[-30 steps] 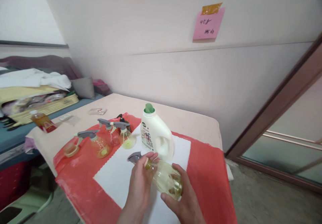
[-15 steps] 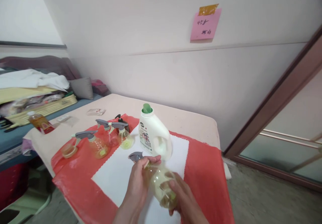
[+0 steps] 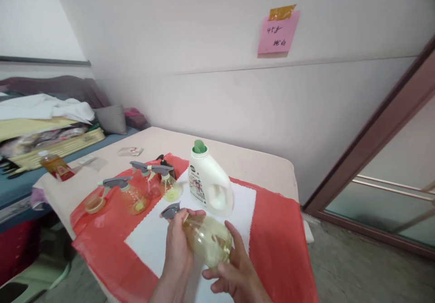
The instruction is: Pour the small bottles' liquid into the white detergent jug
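Note:
A clear yellowish spray bottle [image 3: 208, 240] with a grey trigger head lies tilted in the air above the white cloth [image 3: 146, 235]. My left hand [image 3: 177, 245] is wrapped around its neck, just below the trigger head. At the other end, my right hand [image 3: 239, 271] cups the base, thumb and fingers spread around it. Just beyond my hands stands a white detergent jug [image 3: 214, 180] without a lid, green at its mouth. Upright to the left are more spray bottles with grey heads: an orange-tinted one [image 3: 131, 198], a pinkish one [image 3: 153, 187] and a yellowish one [image 3: 171, 190].
A dark pump bottle [image 3: 169, 167] stands behind the spray bottles. An amber bottle [image 3: 56, 164] is at the table's left edge, near a small packet [image 3: 130, 151]. Red sheeting [image 3: 278, 235] covers the tabletop under the white cloth. The wall [image 3: 220, 99] rises behind.
The spray bottle has shifted left and turned nearer to level, its trigger head further left. My right hand has slid lower around the base, with its fingers opened wider.

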`<state>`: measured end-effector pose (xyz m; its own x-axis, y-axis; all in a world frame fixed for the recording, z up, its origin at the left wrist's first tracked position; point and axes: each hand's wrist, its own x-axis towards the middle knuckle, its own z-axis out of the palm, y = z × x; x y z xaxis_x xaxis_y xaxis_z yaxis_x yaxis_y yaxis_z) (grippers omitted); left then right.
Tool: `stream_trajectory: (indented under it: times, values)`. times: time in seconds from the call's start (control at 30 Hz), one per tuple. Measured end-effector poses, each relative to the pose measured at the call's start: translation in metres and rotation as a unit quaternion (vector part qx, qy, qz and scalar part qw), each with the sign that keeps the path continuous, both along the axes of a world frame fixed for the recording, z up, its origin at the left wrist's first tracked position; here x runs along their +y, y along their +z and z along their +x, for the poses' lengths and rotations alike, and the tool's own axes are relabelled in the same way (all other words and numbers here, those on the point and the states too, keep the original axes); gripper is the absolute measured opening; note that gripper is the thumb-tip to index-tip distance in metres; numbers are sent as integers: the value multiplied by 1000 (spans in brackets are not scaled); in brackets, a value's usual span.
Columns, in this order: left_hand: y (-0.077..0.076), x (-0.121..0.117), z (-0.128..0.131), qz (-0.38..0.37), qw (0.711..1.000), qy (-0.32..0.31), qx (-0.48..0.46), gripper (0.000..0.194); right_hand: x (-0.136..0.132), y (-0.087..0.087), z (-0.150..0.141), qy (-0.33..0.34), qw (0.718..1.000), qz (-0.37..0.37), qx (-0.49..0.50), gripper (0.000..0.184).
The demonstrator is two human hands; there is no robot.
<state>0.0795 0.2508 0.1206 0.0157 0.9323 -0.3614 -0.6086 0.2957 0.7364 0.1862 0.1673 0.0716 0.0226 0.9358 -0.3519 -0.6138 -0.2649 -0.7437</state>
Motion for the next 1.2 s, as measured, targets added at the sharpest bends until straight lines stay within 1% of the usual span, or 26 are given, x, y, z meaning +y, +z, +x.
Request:
stream_trajectory:
  times: [0.03, 0.07, 0.13, 0.2, 0.27, 0.33, 0.43, 0.5, 0.57, 0.63, 0.7, 0.73, 0.8, 0.87, 0.9, 0.93, 0.97, 1.0, 1.07, 1.13, 1.2]
  values:
    - [0, 1, -1, 3, 1000, -10, -3, 19, -2, -1, 0, 14, 1000, 19, -16, 121]
    - [1, 1, -1, 8, 1000, -21, -2, 19, -3, -3, 0, 37, 999, 26, -10, 117]
    - [0, 0, 0, 13, 999, -39, 3, 19, -3, -10, 1, 101, 993, 6, 59, 101]
    - [-1, -2, 1, 16, 999, -39, 9, 20, -2, -18, 3, 160, 975, -29, 150, 91]
    - [-1, -4, 2, 25, 999, -34, 17, 20, 1, -25, 5, 198, 958, -58, 198, 90]
    - [-1, -5, 3, 37, 999, -30, 24, 20, 4, -30, 6, 218, 949, -77, 215, 93]
    - [-1, -4, 3, 39, 998, -31, 34, 21, 6, -31, 6, 238, 939, -88, 231, 102]
    - [-1, -4, 3, 38, 998, -39, 36, 22, 6, -29, 6, 243, 937, -88, 235, 104]
    - [-2, -3, 3, 39, 998, -42, 31, 23, 4, -24, 5, 238, 939, -88, 234, 102]
    - [1, -3, 3, 37, 998, -42, 23, 24, 3, -19, 5, 224, 942, -93, 231, 96]
    - [6, -5, 0, 32, 997, -60, 28, 28, 1, -13, 7, 198, 949, -94, 227, 86]
    - [9, -6, -1, 33, 996, -79, 35, 31, 1, -11, 8, 183, 953, -90, 223, 81]
    - [16, -10, -5, 39, 988, -137, 53, 40, 1, -9, 10, 163, 960, -74, 216, 74]
    - [19, -12, -7, 45, 976, -204, 68, 50, 1, -7, 13, 158, 963, -65, 210, 73]
    - [19, -12, -8, 46, 970, -227, 77, 52, 2, -7, 14, 157, 963, -75, 204, 74]
    - [18, -11, -9, 49, 966, -236, 89, 54, 2, -6, 15, 149, 966, -92, 192, 75]
    - [15, -7, -11, 56, 967, -226, 106, 56, 3, -6, 16, 136, 969, -111, 172, 75]
    - [12, -2, -13, 67, 970, -196, 125, 58, 4, -5, 16, 119, 973, -128, 149, 74]
    - [5, 13, -23, 94, 975, -92, 176, 62, 5, -3, 17, 86, 979, -149, 106, 72]
    - [-1, 33, -39, 113, 964, 19, 241, 62, 6, 0, 19, 65, 983, -151, 82, 67]
    - [-7, 53, -60, 117, 940, 100, 305, 58, 7, 2, 21, 59, 983, -156, 72, 57]
